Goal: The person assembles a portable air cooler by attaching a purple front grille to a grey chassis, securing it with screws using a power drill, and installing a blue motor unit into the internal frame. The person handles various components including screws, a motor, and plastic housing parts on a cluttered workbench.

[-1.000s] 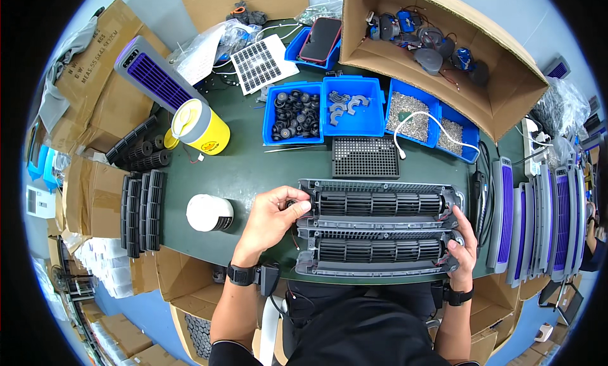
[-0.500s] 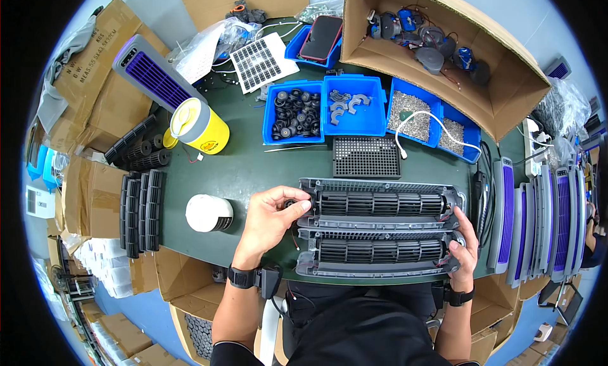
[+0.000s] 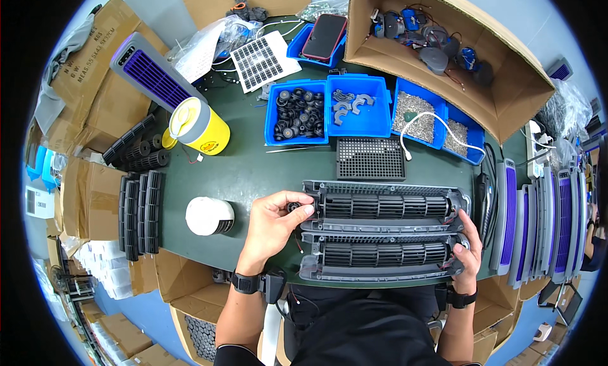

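Note:
Two grey fan housings lie side by side in front of me: the far housing (image 3: 386, 228) and the near housing (image 3: 380, 278). Each carries a long black cross-flow fan wheel, the far wheel (image 3: 386, 206) and the near wheel (image 3: 383, 254). My left hand (image 3: 272, 225) is closed at the far housing's left end, thumb and index finger pinching a small black round part (image 3: 293, 207), partly covered. At the right ends, my right hand (image 3: 467, 249) has its fingers apart, the index finger against the far housing and the thumb by the near one.
Behind the housings are a black perforated tray (image 3: 370, 159), a blue bin of black round parts (image 3: 297, 116) and a blue bin of grey clips (image 3: 359, 106). A white roll (image 3: 209, 216) and loose fan wheels (image 3: 139, 214) stand left. Purple-grey housings (image 3: 506, 217) line the right.
The whole view has shifted slightly. Both hands stay at the ends of the housings, with the left fingers still pinching the round part.

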Tool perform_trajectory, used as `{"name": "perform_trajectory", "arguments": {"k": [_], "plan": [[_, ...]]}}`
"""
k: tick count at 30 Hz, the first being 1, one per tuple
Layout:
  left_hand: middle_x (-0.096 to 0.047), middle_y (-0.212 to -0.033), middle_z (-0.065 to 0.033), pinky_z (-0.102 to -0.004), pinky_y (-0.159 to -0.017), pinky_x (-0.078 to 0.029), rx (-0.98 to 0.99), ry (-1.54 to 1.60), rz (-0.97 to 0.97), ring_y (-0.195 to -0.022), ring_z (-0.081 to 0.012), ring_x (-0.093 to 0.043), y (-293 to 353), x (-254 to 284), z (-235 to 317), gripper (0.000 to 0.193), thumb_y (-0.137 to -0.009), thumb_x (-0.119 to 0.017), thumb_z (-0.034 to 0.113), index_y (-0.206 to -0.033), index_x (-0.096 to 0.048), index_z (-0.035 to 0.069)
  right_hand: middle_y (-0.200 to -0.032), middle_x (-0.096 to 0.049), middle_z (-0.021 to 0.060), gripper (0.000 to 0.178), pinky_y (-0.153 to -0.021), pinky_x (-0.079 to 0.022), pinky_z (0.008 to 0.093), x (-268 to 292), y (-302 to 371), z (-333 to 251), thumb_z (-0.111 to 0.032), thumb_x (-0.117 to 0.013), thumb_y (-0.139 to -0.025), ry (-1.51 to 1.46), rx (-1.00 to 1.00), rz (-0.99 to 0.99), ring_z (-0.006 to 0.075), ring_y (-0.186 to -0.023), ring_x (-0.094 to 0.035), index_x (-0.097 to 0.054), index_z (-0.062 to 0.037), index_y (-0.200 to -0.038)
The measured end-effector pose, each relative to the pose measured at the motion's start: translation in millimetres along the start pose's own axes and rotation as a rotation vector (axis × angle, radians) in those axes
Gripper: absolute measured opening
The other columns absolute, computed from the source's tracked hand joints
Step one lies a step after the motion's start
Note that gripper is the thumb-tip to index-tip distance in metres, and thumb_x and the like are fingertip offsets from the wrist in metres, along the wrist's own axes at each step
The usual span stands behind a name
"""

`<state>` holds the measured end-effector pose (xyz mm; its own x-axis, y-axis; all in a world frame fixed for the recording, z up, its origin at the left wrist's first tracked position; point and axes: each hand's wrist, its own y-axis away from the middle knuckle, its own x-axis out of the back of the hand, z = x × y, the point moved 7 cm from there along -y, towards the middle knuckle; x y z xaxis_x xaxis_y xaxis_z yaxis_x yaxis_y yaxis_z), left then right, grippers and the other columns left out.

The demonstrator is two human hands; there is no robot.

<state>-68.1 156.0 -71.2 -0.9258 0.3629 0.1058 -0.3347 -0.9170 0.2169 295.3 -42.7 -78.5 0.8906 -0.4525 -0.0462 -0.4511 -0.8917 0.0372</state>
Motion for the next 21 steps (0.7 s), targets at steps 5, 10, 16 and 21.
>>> {"name": "perform_trajectory", "arguments": {"k": [5, 10, 16, 21], "plan": [[-0.075, -0.099, -0.0032, -0.0226, -0.073, -0.053, -0.053, 0.086, 0.005, -0.085, -0.0066, -0.064, 0, 0, -2, 0.014, -0.090, -0.080, -0.003, -0.104, -0.078, 0.000, -0.133, -0.064, 0.0190, 0.088, -0.109, -0.045, 0.0351, -4, 0, -3, -0.030, -0.071, -0.078, -0.041, -0.023, -0.011, 0.0245, -0.119, -0.063, -0.046, 0.0074, -0.153], [-0.074, -0.097, -0.0028, -0.0221, -0.068, -0.051, -0.063, 0.138, 0.008, -0.081, -0.0056, -0.062, -1, 0, -5, 0.016, -0.092, -0.079, -0.002, -0.107, -0.077, 0.000, -0.136, -0.063, 0.0203, 0.085, -0.112, -0.043, 0.0374, 0, 2, 1, -0.027, -0.069, -0.076, -0.021, -0.029, 0.002, 0.0270, -0.124, -0.062, -0.049, 0.0082, -0.151], [-0.075, -0.098, -0.0013, -0.0218, -0.071, -0.052, 0.034, 0.045, -0.030, -0.082, -0.0047, -0.063, -3, 0, -9, 0.017, -0.093, -0.079, 0.001, -0.111, -0.078, 0.002, -0.139, -0.062, 0.0205, 0.084, -0.113, -0.043, 0.0388, 5, 4, 4, -0.027, -0.069, -0.074, -0.022, -0.041, 0.017, 0.0280, -0.126, -0.061, -0.052, 0.0080, -0.149], [-0.074, -0.095, -0.0038, -0.0214, -0.063, -0.048, -0.021, 0.188, -0.003, -0.076, -0.0049, -0.060, 0, 0, -9, 0.018, -0.090, -0.080, -0.003, -0.107, -0.076, -0.001, -0.139, -0.063, 0.0191, 0.084, -0.113, -0.042, 0.0387, 10, 6, 7, -0.028, -0.070, -0.073, 0.020, -0.058, 0.043, 0.0275, -0.126, -0.061, -0.054, 0.0070, -0.148]]}}
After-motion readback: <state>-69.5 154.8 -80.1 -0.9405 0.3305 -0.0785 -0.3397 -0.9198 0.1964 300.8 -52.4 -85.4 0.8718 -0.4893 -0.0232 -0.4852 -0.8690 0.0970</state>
